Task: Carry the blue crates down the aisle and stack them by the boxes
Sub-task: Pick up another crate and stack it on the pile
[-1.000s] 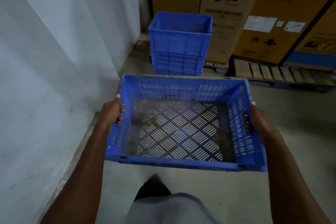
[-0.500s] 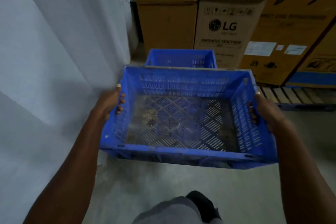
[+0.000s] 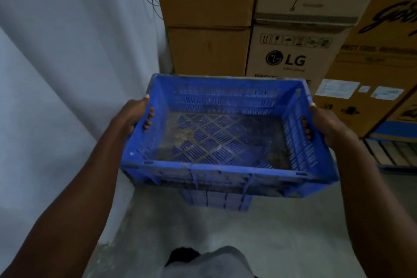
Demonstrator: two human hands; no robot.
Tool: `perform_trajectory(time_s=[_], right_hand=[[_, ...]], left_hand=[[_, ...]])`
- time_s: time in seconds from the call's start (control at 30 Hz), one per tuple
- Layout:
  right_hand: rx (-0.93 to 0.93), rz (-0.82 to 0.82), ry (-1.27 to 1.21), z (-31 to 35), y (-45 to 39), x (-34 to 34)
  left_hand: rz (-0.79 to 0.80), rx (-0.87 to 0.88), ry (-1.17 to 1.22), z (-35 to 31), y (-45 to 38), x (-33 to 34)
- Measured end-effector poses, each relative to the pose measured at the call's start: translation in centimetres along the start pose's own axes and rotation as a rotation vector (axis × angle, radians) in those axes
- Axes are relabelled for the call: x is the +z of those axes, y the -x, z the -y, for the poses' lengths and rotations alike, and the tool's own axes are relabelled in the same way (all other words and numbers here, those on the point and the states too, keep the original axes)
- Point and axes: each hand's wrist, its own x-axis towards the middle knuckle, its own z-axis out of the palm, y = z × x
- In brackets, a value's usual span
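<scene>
Two hands (image 3: 133, 117) (image 3: 325, 126) grip crate (image 3: 225, 137), hiding stack (image 3: 216, 198) below.

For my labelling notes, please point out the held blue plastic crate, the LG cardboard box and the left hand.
blue plastic crate (image 3: 216, 167): head view, near rim.
LG cardboard box (image 3: 291, 61): head view, printed front.
left hand (image 3: 133, 117): head view, back of hand.

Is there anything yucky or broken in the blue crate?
Nothing looks broken. The blue crate is level, with the left hand and right hand gripping its side handles. The odd bit is a patch of dusty grime on its slotted floor, toward the left. Otherwise it is empty.
</scene>
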Motion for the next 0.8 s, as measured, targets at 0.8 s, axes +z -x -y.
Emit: perform_trajectory(time_s=[0.8], right_hand=[[0.125, 0.010, 0.050, 7.9, -22.6, 5.7]], left_hand=[[0.066, -0.076, -0.076, -6.1, -25.8, 6.0]])
